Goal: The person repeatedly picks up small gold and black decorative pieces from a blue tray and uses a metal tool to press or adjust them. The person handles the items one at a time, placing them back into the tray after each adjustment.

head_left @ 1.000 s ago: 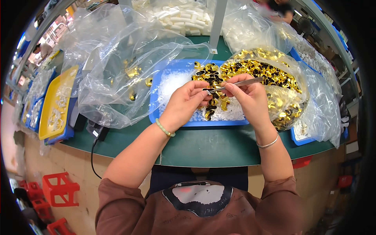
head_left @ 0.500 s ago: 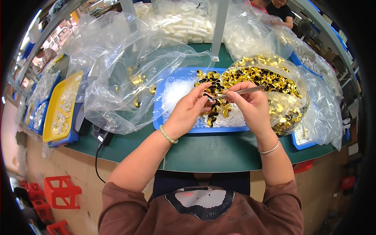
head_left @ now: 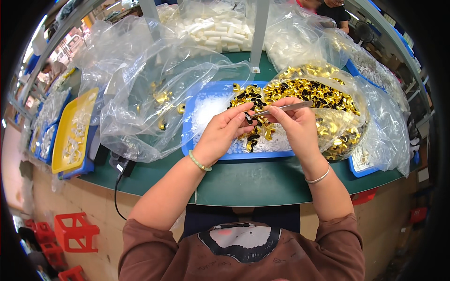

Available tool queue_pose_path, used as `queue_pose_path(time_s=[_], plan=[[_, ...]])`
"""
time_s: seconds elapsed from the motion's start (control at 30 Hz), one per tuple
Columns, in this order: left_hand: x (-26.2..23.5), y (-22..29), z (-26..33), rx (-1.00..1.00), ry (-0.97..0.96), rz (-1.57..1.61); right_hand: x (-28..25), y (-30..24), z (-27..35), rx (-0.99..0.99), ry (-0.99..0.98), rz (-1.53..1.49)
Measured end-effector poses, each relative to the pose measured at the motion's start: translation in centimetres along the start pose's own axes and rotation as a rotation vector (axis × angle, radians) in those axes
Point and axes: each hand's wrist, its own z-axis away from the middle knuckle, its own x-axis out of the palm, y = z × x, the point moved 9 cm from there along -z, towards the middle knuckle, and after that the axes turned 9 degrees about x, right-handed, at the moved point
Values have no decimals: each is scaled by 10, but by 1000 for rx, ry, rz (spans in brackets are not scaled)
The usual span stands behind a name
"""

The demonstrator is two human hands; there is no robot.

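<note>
Over the front of a blue tray [head_left: 189, 122], my left hand [head_left: 222, 129] pinches a small black-and-gold part [head_left: 248, 118] between thumb and fingertips. My right hand [head_left: 295, 122] grips metal tweezers [head_left: 296, 106], whose tip meets the part at my left fingertips. Beneath my hands, loose black-and-gold parts [head_left: 253, 96] lie heaped in the tray. White granules [head_left: 205, 110] fill its left side, and small white pieces [head_left: 276, 142] lie at the front right. A large clear bag of gold and black parts [head_left: 323, 96] bulges over the tray's right edge.
Clear plastic bags [head_left: 140, 93] cover the table's left, some gold parts within. White cylinders [head_left: 220, 35] are piled at the back, behind a grey post [head_left: 258, 37]. A yellow tray [head_left: 65, 154] stands far left, and a black adapter [head_left: 121, 164] near the edge. A person [head_left: 335, 11] sits at back right.
The tweezers' tip and the part have stayed together at my left fingertips, with slight finger movement. The part now shows more of its dark face. The whole view has shifted slightly.
</note>
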Motion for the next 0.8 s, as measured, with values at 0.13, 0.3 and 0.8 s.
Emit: queue_pose_path(time_s=[0.13,0.3,0.8], plan=[[-1,-4,0,-27,1,44,-1,3,-1,34,20,-16],[-2,-5,0,-29,19,46,0,3,0,46,29,-1],[-4,-2,-1,20,27,-70,0,6,1,59,39,-52]])
